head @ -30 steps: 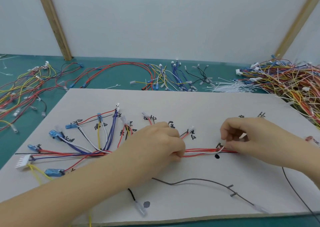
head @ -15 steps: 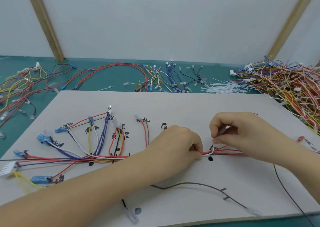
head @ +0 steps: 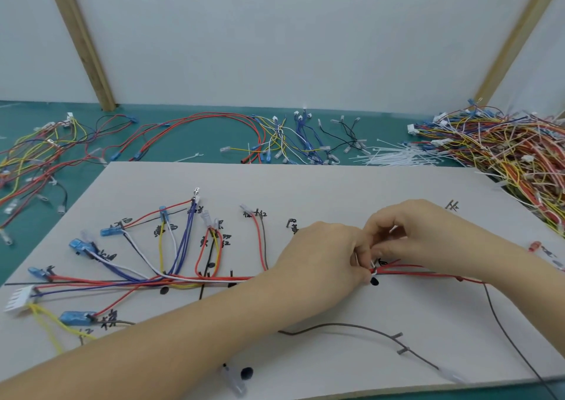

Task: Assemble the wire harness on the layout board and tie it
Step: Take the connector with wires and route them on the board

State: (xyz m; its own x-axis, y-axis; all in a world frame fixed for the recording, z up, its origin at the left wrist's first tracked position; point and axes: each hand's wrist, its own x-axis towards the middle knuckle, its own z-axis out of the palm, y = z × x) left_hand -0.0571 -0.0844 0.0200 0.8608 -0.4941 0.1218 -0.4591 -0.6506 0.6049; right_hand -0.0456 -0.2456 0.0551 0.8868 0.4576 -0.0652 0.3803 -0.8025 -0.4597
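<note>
A: Why are both hands so close tog. at this one spot?

B: We think we tie here. The left hand (head: 324, 256) pinches the red wire bundle (head: 406, 268) with curled fingers, prob. to keep the wires tight tog. The right hand (head: 419, 237) has fingers curled narrow around a thin white plastic cable tie (head: 373, 266), which touches the bundle just above a black dot mark (head: 374, 282).

A: And where is the harness itself?

B: It lies flat on the pale grey layout board (head: 336, 191), along the drawn line, from the white multi-pin connector (head: 18, 300) at left to under our hands.

A: How many parts do we count?

B: Two hands, one tie in work, approx. four blue sleeved terminals at the left branches. The spare white ties (head: 397, 156) in the heap behind the board are too many to count, same for the finished-looking harness pile (head: 504, 152) at right.
</note>
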